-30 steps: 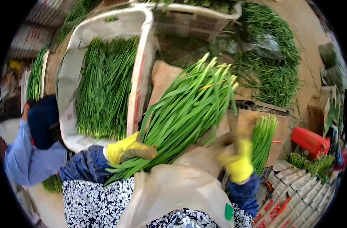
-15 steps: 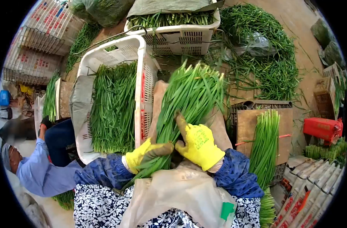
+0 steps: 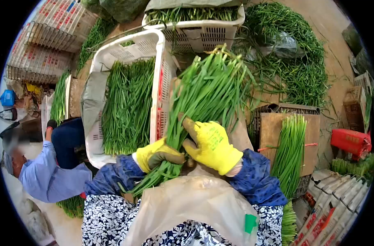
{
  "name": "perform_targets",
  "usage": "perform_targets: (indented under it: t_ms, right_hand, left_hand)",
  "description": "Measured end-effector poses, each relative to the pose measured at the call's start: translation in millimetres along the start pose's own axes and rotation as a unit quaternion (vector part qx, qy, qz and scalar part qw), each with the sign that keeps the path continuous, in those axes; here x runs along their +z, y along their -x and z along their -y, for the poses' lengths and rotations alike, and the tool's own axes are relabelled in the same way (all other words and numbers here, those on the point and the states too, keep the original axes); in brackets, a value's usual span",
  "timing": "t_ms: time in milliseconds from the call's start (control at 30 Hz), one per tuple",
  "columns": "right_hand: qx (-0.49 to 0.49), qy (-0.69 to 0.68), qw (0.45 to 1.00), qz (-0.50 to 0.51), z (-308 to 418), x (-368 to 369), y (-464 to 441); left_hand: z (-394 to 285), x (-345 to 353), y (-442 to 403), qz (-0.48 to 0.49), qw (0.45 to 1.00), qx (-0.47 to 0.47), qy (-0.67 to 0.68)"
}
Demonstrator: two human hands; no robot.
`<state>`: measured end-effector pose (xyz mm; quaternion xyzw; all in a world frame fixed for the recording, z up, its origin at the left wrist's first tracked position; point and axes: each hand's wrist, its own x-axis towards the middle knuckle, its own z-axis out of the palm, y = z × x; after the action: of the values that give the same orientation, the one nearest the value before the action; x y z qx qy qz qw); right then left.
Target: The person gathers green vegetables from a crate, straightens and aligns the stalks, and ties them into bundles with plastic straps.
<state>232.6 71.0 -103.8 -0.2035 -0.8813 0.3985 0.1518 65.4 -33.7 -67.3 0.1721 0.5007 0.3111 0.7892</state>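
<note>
A large bunch of garlic chives (image 3: 211, 88) lies slanted across my lap, its cut ends pointing away from me and its leaf tips toward my left sleeve. My left hand (image 3: 158, 156), in a yellow glove with a dirt-darkened palm side, is closed around the leafy lower part. My right hand (image 3: 213, 145), gloved the same way, is against the bunch's right side just above the left hand, index finger across the leaves and thumb bent below. Some of its fingers are hidden beneath. A second chive bunch (image 3: 290, 156) rests on a wooden board (image 3: 312, 135) to my right.
A white crate (image 3: 160, 82) full of chives stands to my left, another crate (image 3: 203, 37) ahead. Loose chives (image 3: 306, 78) cover the floor at the far right. A person in a blue sleeve (image 3: 43, 172) sits at left. Stacked crates (image 3: 52, 45) stand behind them.
The bunch's cut ends have fanned wider to the right and tipped slightly upward. Both hands remain on the bunch, with my right hand turned in a little closer. The whole view has shifted slightly.
</note>
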Motion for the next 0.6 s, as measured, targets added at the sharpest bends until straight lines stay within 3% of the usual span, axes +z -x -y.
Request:
perform_targets:
  t_ms: [33, 100, 133, 167, 200, 233, 267, 300, 367, 433, 467, 500, 567, 600]
  right_hand:
    - [-0.021, -0.043, 0.999, 0.006, 0, -9, 3]
    - [0.067, -0.204, 0.975, 0.050, 5, -38, 20]
    - [0.009, -0.252, 0.961, -0.112, -11, -30, 32]
    - [0.126, -0.303, 0.933, -0.145, -11, -49, 36]
    - [0.154, -0.250, 0.924, -0.243, -37, -47, 39]
    - [0.178, -0.059, 0.948, -0.256, -57, -61, 32]
    - [0.096, 0.110, 0.939, -0.312, -79, -67, 21]
    - [0.140, 0.045, 0.942, -0.301, -79, -72, 15]
    - [0.058, -0.026, 0.961, -0.269, -61, -78, -8]
    - [0.149, 0.070, 0.974, -0.154, -88, -69, -35]
    - [0.225, 0.219, 0.948, -0.055, -86, -70, -47]
    - [0.207, 0.183, 0.960, -0.041, -102, -64, -50]
    - [0.233, -0.014, 0.965, -0.119, -109, -57, -50]
    - [0.184, -0.002, 0.969, -0.164, -110, -56, -56]
  left_hand:
    - [-3, 2, 2, 0.016, 0.998, -0.005, 0.058]
    - [7, -20, 15, -0.011, 1.000, 0.004, -0.007]
    - [16, -40, 19, -0.006, 0.988, 0.023, -0.153]
    - [23, -49, 31, 0.000, 0.977, 0.078, -0.198]
    - [25, -49, 33, -0.020, 0.982, 0.040, -0.181]
    - [27, -49, 34, -0.036, 0.986, 0.003, -0.164]
    - [30, -48, 37, -0.036, 0.987, -0.001, -0.155]
    - [30, -47, 40, -0.048, 0.988, -0.002, -0.144]
    - [29, -42, 43, -0.054, 0.990, -0.007, -0.127]
    - [18, -36, 44, -0.126, 0.976, 0.019, -0.176]
    - [13, -28, 48, -0.163, 0.971, 0.061, -0.164]
    - [14, -35, 59, -0.168, 0.967, 0.065, -0.181]
    - [31, -54, 78, -0.212, 0.928, 0.069, -0.300]
    - [20, -45, 75, -0.235, 0.924, 0.072, -0.294]
